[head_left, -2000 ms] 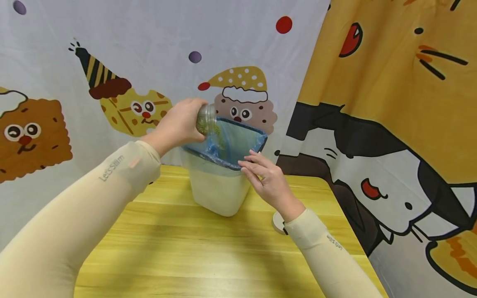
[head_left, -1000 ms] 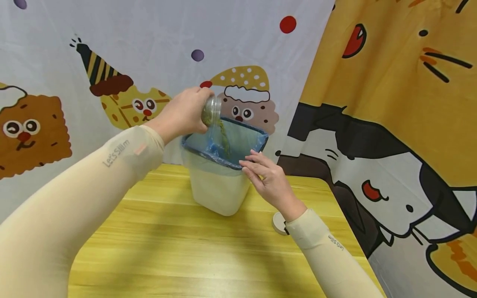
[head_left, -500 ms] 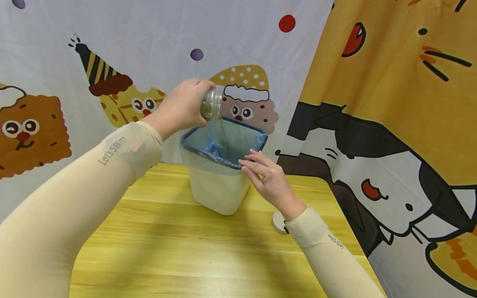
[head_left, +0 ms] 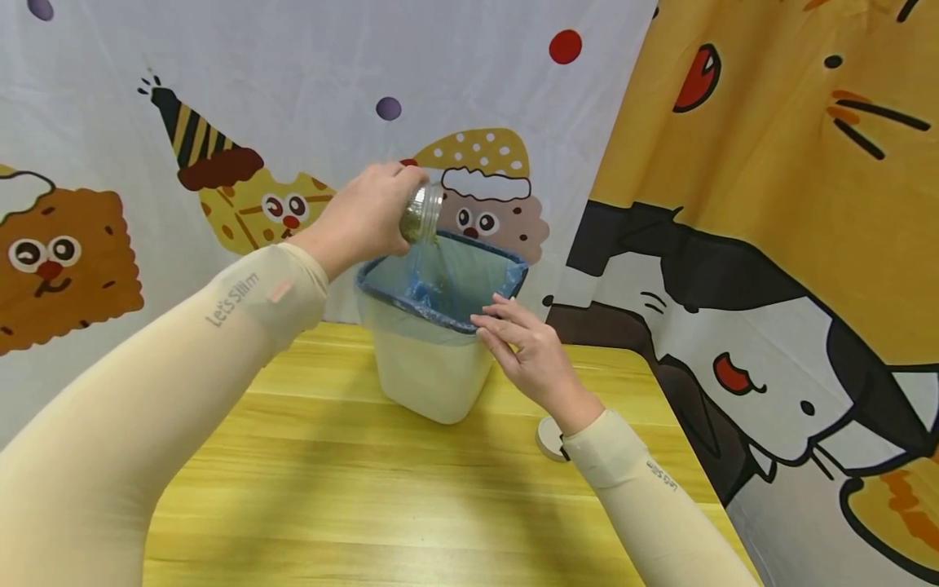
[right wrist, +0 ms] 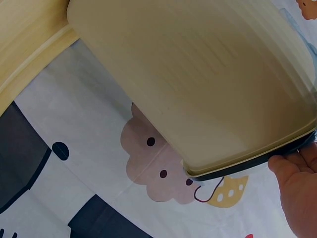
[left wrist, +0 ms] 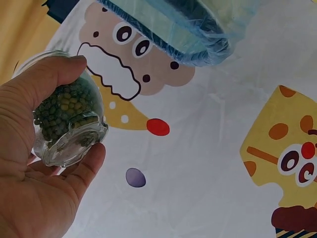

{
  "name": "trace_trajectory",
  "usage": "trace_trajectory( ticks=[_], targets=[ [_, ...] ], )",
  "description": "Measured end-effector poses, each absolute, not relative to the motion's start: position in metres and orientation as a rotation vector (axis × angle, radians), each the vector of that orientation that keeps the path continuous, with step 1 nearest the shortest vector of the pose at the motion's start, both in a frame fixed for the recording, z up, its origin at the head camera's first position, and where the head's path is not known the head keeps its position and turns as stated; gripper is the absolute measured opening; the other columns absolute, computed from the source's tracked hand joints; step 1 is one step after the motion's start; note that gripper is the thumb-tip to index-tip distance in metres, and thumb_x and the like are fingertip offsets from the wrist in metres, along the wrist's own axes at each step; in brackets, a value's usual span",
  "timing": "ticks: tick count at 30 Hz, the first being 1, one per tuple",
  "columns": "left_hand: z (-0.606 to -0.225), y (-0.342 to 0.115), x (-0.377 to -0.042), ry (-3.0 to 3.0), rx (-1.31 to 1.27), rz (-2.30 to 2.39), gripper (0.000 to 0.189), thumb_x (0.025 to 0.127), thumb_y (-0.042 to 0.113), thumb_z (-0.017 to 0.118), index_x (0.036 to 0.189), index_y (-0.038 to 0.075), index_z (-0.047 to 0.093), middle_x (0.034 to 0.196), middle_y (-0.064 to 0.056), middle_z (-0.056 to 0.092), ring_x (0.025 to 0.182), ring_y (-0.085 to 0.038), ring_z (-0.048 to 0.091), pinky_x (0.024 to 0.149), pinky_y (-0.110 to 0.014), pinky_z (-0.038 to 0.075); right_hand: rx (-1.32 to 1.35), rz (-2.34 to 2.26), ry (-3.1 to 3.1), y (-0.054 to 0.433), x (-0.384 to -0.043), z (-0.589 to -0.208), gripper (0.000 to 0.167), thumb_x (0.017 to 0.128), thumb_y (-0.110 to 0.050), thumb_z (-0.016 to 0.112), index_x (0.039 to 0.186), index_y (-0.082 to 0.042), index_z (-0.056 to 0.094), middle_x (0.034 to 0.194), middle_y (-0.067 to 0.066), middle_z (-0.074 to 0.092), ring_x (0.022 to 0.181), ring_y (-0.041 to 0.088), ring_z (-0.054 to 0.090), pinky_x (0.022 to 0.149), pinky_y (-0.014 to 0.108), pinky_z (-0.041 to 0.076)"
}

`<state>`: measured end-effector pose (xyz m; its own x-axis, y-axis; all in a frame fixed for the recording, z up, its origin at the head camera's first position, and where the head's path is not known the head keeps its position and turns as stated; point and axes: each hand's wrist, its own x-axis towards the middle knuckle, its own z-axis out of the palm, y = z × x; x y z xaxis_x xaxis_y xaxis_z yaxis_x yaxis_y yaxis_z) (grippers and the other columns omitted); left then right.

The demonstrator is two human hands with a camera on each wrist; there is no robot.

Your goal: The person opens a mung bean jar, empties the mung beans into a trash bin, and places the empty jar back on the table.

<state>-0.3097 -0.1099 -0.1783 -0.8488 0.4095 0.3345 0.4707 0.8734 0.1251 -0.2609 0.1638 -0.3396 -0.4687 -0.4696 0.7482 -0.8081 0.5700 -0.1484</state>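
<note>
My left hand (head_left: pixel 370 212) grips a clear glass jar (head_left: pixel 429 210), tilted with its mouth over a pale bin (head_left: pixel 429 379). Small green beans (left wrist: pixel 59 111) fill part of the jar in the left wrist view, and a thin stream of them falls into the bin. A blue plastic bag (head_left: pixel 484 273) lines the bin and folds over its dark rim. With fairly straight fingers, my right hand (head_left: pixel 531 355) touches the rim's near right corner. In the right wrist view the thumb lies against the rim; the other fingertips are partly hidden. The inside bottom of the bin is out of sight.
The bin stands upright near the far edge of a yellow wood-grain table (head_left: pixel 352 497). A white round lid (head_left: pixel 550 439) lies beside my right wrist, partly covered by it. Behind the table hangs a cartoon-printed cloth (head_left: pixel 293 73).
My left hand and the jar have shifted up and right since two seconds ago. The stream of beans, thick one second ago, is thinner now. My right hand stays at the rim.
</note>
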Motion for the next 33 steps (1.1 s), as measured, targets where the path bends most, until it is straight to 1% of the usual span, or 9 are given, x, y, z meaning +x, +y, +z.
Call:
trace_trajectory(
  ticks=[4,14,19,25,33],
  targets=[
    [-0.1801,-0.1090,-0.3110,-2.761,-0.659,-0.268,0.097,0.084,0.009,0.089,0.165,0.006,0.035,0.162,-0.022,0.048,0.150,-0.046,0.042,0.125,-0.058,0.041,1.014,0.655,-2.141,0.1640,-0.2603,-0.3388,0.025,0.099,-0.012,0.075,0.124,-0.008,0.081,0.125,0.017,0.077,0.140,0.034,0.063,0.113,0.048,0.054],
    [-0.1801,-0.1087,-0.3133,-2.764,-0.659,-0.249,0.098,0.084,0.010,0.090,0.165,0.007,0.035,0.162,-0.022,0.047,0.150,-0.045,0.043,0.125,-0.058,0.041,1.009,0.648,-2.143,0.1636,-0.2597,-0.3382,0.026,0.099,-0.012,0.076,0.124,-0.007,0.080,0.125,0.017,0.077,0.140,0.035,0.063,0.113,0.048,0.054],
    [-0.1806,-0.1105,-0.3141,-2.751,-0.664,-0.234,0.097,0.083,0.011,0.091,0.163,0.007,0.037,0.159,-0.022,0.050,0.147,-0.046,0.045,0.123,-0.060,0.043,1.017,0.660,-2.138,0.1630,-0.2609,-0.3388,0.025,0.098,-0.010,0.076,0.123,-0.006,0.081,0.124,0.019,0.077,0.138,0.038,0.063,0.113,0.050,0.054],
    [-0.1812,-0.1102,-0.3143,-2.747,-0.670,-0.227,0.095,0.081,0.009,0.091,0.162,0.007,0.039,0.155,-0.023,0.052,0.143,-0.046,0.048,0.119,-0.061,0.047,1.012,0.666,-2.162,0.1626,-0.2608,-0.3381,0.025,0.100,-0.011,0.075,0.124,-0.007,0.080,0.126,0.019,0.076,0.141,0.036,0.062,0.113,0.048,0.054],
    [-0.1797,-0.1069,-0.3145,-2.761,-0.683,-0.178,0.090,0.082,0.007,0.090,0.159,0.008,0.043,0.153,-0.023,0.054,0.144,-0.046,0.047,0.118,-0.061,0.048,1.014,0.657,-2.145,0.1630,-0.2601,-0.3379,0.025,0.099,-0.011,0.076,0.123,-0.006,0.081,0.125,0.020,0.076,0.139,0.037,0.063,0.112,0.049,0.054]
  ],
)
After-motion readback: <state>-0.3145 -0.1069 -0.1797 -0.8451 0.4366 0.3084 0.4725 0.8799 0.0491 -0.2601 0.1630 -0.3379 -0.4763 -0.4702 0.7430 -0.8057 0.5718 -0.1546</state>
